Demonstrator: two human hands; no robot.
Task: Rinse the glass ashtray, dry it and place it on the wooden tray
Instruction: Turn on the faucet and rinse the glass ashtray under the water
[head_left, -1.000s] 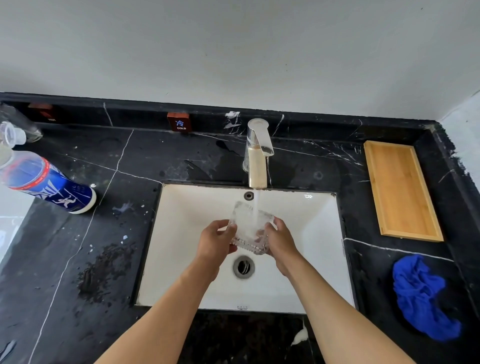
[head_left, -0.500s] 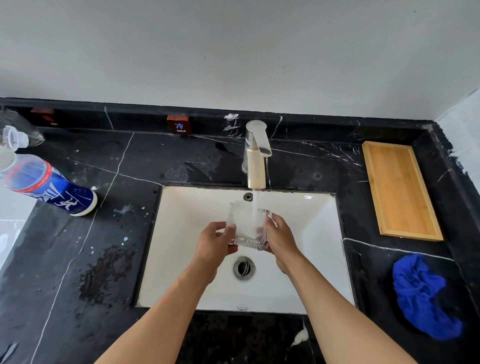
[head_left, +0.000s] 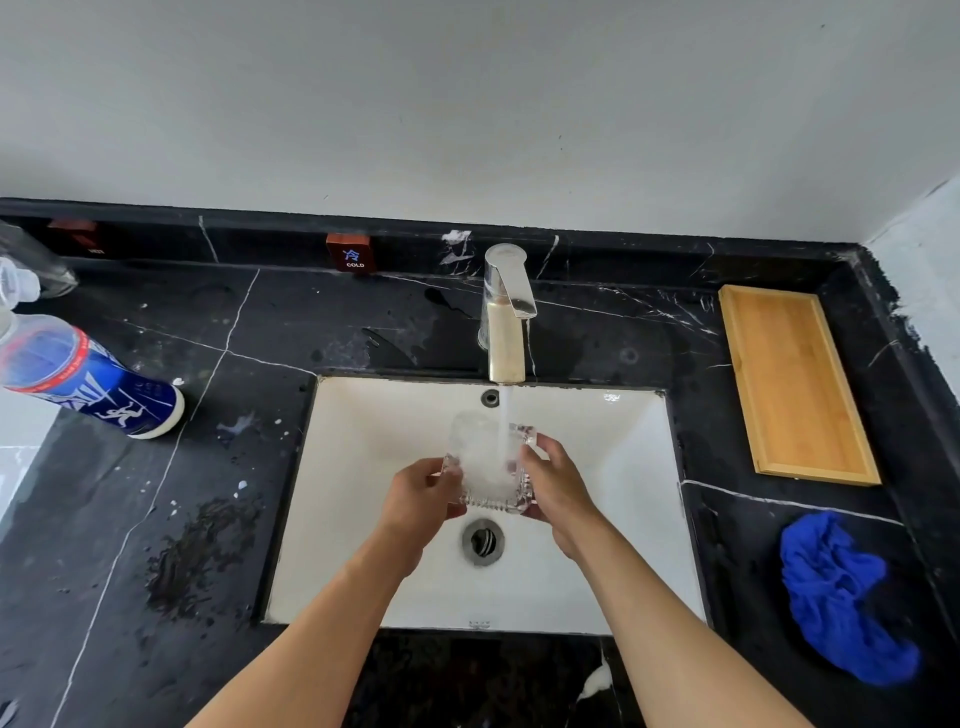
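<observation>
Left hand (head_left: 422, 498) clamped on the left side of the glass ashtray (head_left: 488, 465), fingers curled around its edge, thumb on the near face. Right hand (head_left: 558, 486) closed on the right side, fingertips (head_left: 537, 448) pressed to the upper right corner. Held between both palms, above the white sink (head_left: 639, 467) and just over the drain (head_left: 483, 541), clear of the basin floor.

Clear, thick, square-sided glass, tilted with its open face toward the camera; ribbed cut pattern along the bottom edge (the upper rim washed out against the white basin, hard to trace). Water stream (head_left: 505, 431) falling from the faucet (head_left: 506, 317) straight into the hollow, turning frothy white inside.

Wooden tray (head_left: 795, 384) lying on the black marble counter (head_left: 234, 338) to the right of the sink, well apart from the ashtray. Crumpled blue cloth (head_left: 841, 597) on the counter nearer than the tray. Blue-labelled bottle (head_left: 88, 384) lying on its side at the far left. Small red "COLD" tag (head_left: 349, 253) on the backsplash behind the faucet.
</observation>
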